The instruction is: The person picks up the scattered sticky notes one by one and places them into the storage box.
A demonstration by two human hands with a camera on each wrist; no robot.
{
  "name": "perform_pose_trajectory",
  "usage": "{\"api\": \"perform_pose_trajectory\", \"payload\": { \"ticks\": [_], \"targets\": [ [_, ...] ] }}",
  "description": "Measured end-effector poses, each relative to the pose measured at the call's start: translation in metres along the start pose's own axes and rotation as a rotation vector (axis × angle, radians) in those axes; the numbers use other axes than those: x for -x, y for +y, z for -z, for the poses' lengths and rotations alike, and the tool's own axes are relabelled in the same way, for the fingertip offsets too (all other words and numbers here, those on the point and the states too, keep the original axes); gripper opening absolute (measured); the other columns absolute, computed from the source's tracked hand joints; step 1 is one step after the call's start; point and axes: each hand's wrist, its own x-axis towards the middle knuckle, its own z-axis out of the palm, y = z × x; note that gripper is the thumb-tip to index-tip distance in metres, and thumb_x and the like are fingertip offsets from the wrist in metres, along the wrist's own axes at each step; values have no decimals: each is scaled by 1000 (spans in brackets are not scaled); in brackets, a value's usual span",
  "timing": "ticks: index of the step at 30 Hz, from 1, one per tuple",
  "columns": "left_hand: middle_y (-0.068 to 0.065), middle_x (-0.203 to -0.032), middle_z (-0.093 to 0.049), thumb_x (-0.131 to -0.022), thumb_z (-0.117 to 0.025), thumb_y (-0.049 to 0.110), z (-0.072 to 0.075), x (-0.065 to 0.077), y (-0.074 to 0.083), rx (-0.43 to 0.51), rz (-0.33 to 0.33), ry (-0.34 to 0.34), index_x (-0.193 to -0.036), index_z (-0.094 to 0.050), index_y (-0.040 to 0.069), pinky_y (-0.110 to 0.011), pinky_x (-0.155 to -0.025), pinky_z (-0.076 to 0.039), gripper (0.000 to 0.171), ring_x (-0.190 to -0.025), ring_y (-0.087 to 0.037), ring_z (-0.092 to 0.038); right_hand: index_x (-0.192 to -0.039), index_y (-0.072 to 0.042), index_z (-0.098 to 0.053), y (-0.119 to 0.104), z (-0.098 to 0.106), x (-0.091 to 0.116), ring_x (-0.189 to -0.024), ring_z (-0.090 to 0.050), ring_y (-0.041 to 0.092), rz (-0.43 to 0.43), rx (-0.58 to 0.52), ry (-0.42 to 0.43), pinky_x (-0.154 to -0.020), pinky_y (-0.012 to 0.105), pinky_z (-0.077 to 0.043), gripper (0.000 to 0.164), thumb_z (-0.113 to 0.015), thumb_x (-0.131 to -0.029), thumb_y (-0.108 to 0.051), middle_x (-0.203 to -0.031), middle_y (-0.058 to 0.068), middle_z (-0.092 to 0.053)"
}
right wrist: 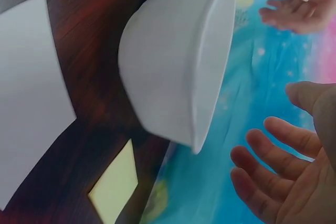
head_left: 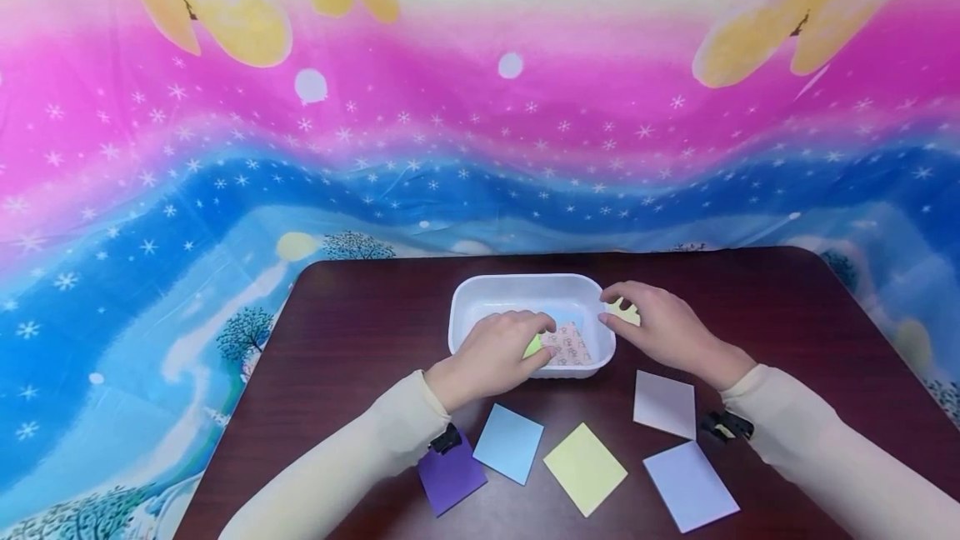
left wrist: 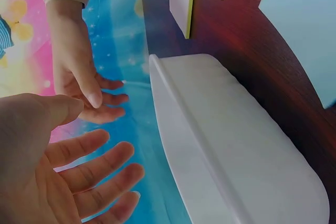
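A white plastic basin [head_left: 457,311] stands on the table. In it lie a pink patterned square [head_left: 576,350], a pale blue piece [head_left: 561,317] and something bright green [head_left: 532,346], partly hidden by a hand. My left hand [head_left: 498,348] hovers over the basin's near left part, fingers spread and bent a little. At the right rim is my right hand [head_left: 663,327], with a yellow square [head_left: 630,311] on the table showing behind its fingers. The left wrist view shows the left palm [left wrist: 68,171] with nothing in it; the right palm [right wrist: 289,177] is likewise bare in the right wrist view.
Nearer than the basin lie several square pads like sticky notes: purple [head_left: 452,477], light blue [head_left: 510,444], yellow [head_left: 586,469], lilac [head_left: 690,486] and pale pink [head_left: 665,404]. Behind the dark wooden table [head_left: 360,332] hangs a printed cloth [head_left: 480,123].
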Motion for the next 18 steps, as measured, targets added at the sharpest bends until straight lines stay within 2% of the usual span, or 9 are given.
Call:
{"api": "perform_pose_trajectory", "payload": {
  "ticks": [10,18],
  "targets": [
    [4,-106,-68,-91,-54,36,-6,-8,15,-18,-33,0,-117,-62,18,-29,-77,-49,33,-94,-9,-61,-113,-10,-64,26,-2,-1,-94,-60,26,-40,10,27,-71,45,-52,36,-65,-85,-32,-110,9,-64],
    [7,-99,-67,-92,-53,37,-9,-13,25,-45,-63,-1,-114,-62,18,-27,-73,-47,31,-85,-7,-58,-116,-6,-62,47,-5,-8,-101,-58,33,-107,18,-3,-77,49,-49,44,-61,-87,-39,-113,15,-62]
  ]
}}
